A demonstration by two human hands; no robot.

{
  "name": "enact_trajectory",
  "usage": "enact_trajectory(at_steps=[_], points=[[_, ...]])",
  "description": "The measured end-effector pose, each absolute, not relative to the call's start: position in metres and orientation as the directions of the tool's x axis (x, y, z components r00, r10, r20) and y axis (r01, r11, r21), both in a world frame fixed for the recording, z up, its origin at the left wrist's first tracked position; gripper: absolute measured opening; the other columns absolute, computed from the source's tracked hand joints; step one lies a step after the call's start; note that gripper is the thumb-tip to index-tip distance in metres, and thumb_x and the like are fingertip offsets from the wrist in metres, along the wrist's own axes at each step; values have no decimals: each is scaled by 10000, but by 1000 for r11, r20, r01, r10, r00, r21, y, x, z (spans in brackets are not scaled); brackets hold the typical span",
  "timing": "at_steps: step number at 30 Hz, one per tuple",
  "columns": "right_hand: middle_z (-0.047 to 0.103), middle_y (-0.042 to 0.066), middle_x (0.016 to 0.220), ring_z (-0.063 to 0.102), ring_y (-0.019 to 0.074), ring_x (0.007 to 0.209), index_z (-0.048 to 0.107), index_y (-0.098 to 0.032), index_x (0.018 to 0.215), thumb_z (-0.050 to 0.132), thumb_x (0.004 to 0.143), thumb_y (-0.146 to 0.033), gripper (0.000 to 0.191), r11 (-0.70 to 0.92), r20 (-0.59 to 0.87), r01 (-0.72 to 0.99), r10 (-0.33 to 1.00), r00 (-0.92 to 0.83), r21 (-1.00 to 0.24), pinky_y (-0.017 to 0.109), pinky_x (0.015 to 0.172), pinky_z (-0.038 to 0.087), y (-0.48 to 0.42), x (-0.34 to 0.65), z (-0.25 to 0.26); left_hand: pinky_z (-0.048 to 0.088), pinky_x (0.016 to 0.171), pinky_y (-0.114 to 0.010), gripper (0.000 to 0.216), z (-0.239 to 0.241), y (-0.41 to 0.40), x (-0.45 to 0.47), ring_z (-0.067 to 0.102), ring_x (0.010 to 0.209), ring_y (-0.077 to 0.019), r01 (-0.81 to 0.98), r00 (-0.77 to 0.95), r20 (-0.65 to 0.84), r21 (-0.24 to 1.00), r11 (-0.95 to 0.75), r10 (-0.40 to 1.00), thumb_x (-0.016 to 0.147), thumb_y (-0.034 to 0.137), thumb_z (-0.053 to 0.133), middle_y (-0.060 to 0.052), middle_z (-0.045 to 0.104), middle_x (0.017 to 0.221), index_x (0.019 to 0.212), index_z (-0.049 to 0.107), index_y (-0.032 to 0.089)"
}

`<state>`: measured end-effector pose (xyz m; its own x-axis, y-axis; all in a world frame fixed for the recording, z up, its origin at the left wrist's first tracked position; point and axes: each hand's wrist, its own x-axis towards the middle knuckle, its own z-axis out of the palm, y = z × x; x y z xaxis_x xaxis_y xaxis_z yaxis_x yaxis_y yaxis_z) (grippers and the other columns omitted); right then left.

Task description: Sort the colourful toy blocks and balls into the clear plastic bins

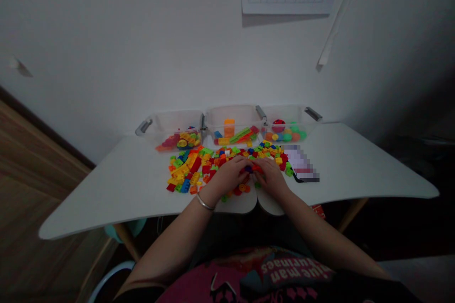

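My left hand (231,173) and my right hand (270,174) meet over a pile of colourful toy building bricks (186,167) on the white table. The left fingers are closed around a small dark blue or purple brick (249,169). Pinched by the right fingers is a red-orange brick (256,168). The two pieces touch or nearly touch; I cannot tell whether they are joined. Below the fingers lie orange round pieces (242,188) and other loose bricks, partly covered by my hands.
Along the wall stand three clear bins: the left bin (167,120), the middle bin (232,113) and the right bin (287,113), each holding toy pieces. A phone or tablet (300,163), its screen blurred, lies right of the pile. The white table's (106,189) front edge has a notch near me.
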<state>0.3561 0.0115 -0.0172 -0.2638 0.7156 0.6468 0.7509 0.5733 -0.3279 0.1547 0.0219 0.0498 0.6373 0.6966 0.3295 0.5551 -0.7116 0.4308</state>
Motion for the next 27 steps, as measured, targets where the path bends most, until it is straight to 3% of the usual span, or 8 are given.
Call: enact_trajectory(at_steps=[6, 14, 18, 22, 27], points=[[720, 102, 1057, 637, 270, 1006, 664, -214, 1141, 514, 913, -247, 276, 564, 631, 752, 731, -260, -342, 468, 926, 491, 11, 356, -17, 506, 1011, -363, 264, 43, 23, 156, 610, 1121, -190, 582, 630, 324, 405, -705, 706, 884, 96, 525, -64, 640, 1193, 1109, 612, 205], [713, 116, 1041, 640, 274, 985, 662, -189, 1123, 491, 910, -237, 278, 553, 650, 754, 725, -227, -354, 468, 912, 504, 9, 355, -15, 521, 964, -375, 244, 43, 25, 149, 625, 1050, -193, 611, 622, 296, 394, -686, 725, 888, 90, 508, -57, 661, 1114, 1076, 616, 201], [708, 127, 1049, 635, 281, 994, 654, -188, 1142, 468, 924, -244, 292, 528, 666, 765, 724, -178, -369, 478, 918, 504, 9, 356, -15, 530, 957, -396, 258, 42, 30, 148, 642, 1034, -193, 553, 499, 357, 570, -607, 790, 847, 59, 530, -58, 682, 1079, 1047, 620, 195], [710, 128, 1065, 628, 293, 1014, 652, -190, 1148, 482, 910, -246, 297, 466, 677, 798, 729, -102, -382, 480, 918, 501, 9, 359, -14, 570, 893, -367, 240, 41, 41, 144, 685, 991, -180, 341, 366, 320, 827, -446, 874, 846, 113, 569, -63, 709, 1052, 1072, 574, 193], [721, 121, 1049, 625, 295, 997, 662, -184, 1161, 469, 930, -274, 314, 416, 646, 830, 758, -91, -372, 478, 919, 492, 9, 360, -14, 571, 818, -314, 341, 60, 63, 134, 691, 898, -159, 261, 192, 383, 868, -423, 904, 874, 259, 588, -49, 707, 975, 1203, 545, 184]])
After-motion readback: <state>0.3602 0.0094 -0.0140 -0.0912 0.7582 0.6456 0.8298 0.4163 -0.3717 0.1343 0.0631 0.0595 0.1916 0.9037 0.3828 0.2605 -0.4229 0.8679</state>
